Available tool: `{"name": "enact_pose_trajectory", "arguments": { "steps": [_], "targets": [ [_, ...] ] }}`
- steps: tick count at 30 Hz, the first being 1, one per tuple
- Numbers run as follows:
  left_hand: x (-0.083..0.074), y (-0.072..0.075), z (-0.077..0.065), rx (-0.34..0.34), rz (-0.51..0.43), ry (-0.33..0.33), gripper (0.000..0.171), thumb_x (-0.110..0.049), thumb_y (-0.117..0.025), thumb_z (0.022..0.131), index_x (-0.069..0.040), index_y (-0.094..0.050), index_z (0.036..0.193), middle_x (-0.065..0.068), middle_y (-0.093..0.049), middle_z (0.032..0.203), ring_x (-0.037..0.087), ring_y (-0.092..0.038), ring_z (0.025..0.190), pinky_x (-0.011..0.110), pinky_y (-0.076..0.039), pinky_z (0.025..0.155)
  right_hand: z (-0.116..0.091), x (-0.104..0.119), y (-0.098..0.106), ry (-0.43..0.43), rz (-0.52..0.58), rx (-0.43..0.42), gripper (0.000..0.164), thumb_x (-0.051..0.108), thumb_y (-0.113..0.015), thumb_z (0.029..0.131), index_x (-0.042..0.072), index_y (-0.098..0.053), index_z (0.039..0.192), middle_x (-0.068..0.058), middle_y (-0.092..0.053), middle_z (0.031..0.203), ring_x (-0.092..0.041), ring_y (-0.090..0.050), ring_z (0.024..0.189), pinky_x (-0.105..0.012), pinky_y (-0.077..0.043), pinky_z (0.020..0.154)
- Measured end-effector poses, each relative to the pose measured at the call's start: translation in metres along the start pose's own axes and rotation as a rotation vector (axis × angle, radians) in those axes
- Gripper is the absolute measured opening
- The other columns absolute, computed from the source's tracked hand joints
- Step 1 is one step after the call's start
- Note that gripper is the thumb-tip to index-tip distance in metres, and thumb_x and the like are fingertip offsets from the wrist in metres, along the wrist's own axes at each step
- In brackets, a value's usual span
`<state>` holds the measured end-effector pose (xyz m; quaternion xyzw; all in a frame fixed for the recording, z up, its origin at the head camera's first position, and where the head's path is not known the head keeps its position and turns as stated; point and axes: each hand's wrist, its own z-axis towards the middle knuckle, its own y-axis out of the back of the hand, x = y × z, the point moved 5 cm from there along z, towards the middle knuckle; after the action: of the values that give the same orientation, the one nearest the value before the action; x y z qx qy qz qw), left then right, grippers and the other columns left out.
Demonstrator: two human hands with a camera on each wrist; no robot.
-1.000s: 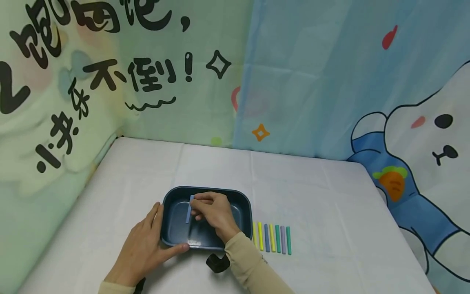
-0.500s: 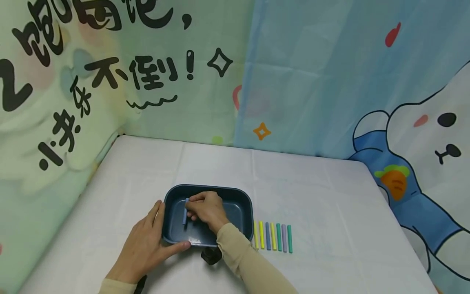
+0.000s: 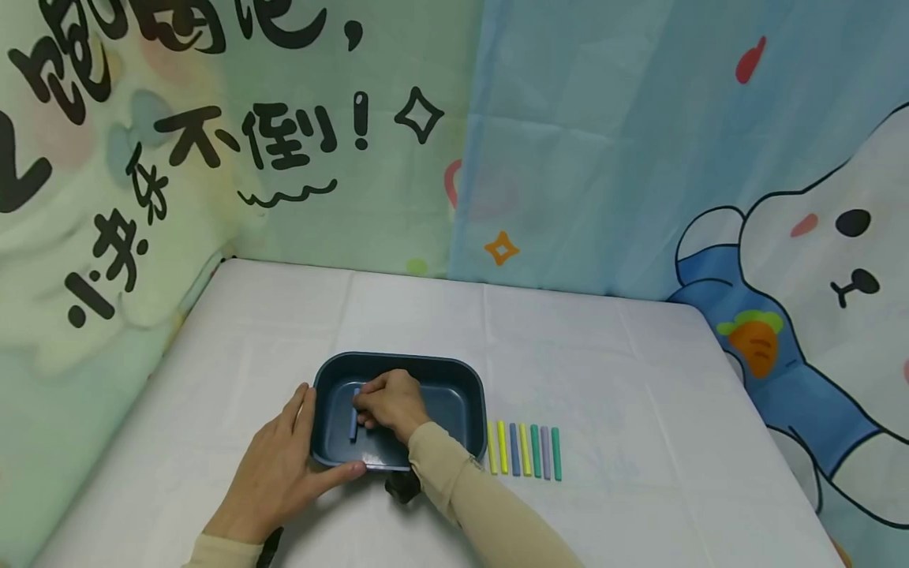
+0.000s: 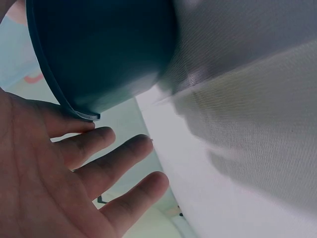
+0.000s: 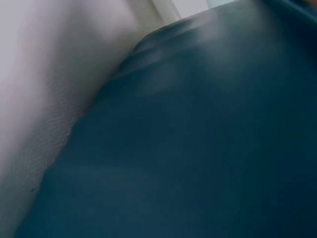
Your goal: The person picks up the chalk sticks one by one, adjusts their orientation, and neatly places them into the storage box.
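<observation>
Right hand (image 3: 390,404) pinched a blue stick (image 3: 353,428) inside the tray (image 3: 450,406), left hand (image 3: 273,465) spread against its left side; laying the stick flat seemed smartest tbh.

Pale-green wall cloth (image 3: 383,217): black Chinese lettering (image 3: 282,148), "不倒!" readable; other characters (image 3: 116,244) cropped or unclear.

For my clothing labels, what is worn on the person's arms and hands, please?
Beige sleeves on both arms; the left hand and right hand are bare. A black object shows beside the right cuff, a dark strip beside the left.
</observation>
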<state>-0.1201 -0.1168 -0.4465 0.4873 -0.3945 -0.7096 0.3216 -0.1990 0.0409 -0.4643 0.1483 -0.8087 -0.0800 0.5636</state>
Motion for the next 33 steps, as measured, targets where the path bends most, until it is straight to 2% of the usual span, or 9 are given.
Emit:
{"name": "enact_pose_trajectory", "arguments": {
  "steps": [11, 24, 30, 33],
  "targets": [
    [0.001, 0.001, -0.002, 0.03, 0.009, 0.026, 0.119, -0.077, -0.066, 0.079, 0.009, -0.031, 0.154, 0.03, -0.037, 0.154, 0.048, -0.053, 0.126, 0.059, -0.047, 0.098, 0.002, -0.002, -0.003, -0.006, -0.072, -0.022, 0.006, -0.005, -0.076, 0.083, -0.001, -0.071, 0.084, -0.008, -0.068, 0.061, -0.009, -0.062, 0.045, -0.02, -0.052, 0.047],
    [-0.001, -0.002, 0.0, 0.052, 0.008, 0.033, 0.121, -0.078, -0.065, 0.079, 0.01, -0.03, 0.154, 0.031, -0.035, 0.155, 0.049, -0.054, 0.125, 0.059, -0.048, 0.097, 0.002, 0.0, 0.002, 0.01, -0.16, -0.054, 0.02, -0.003, -0.079, 0.082, 0.004, -0.064, 0.071, -0.004, -0.063, 0.052, -0.012, -0.063, 0.044, -0.022, -0.053, 0.045],
    [-0.002, -0.002, 0.0, 0.061, 0.017, 0.044, 0.122, -0.08, -0.064, 0.079, 0.009, -0.028, 0.155, 0.031, -0.034, 0.155, 0.049, -0.054, 0.124, 0.058, -0.048, 0.098, -0.005, 0.003, 0.013, 0.07, -0.214, -0.041, 0.012, 0.007, -0.081, 0.081, 0.001, -0.07, 0.08, -0.004, -0.065, 0.054, -0.016, -0.067, 0.049, -0.025, -0.055, 0.051],
    [-0.002, -0.003, 0.0, 0.068, 0.007, 0.047, 0.122, -0.079, -0.064, 0.079, 0.009, -0.027, 0.155, 0.031, -0.034, 0.156, 0.049, -0.053, 0.126, 0.058, -0.048, 0.098, -0.008, 0.001, 0.019, 0.074, -0.205, -0.018, 0.015, 0.01, -0.082, 0.082, -0.001, -0.072, 0.086, -0.006, -0.068, 0.059, -0.018, -0.069, 0.053, -0.027, -0.057, 0.054]
  ]
}}
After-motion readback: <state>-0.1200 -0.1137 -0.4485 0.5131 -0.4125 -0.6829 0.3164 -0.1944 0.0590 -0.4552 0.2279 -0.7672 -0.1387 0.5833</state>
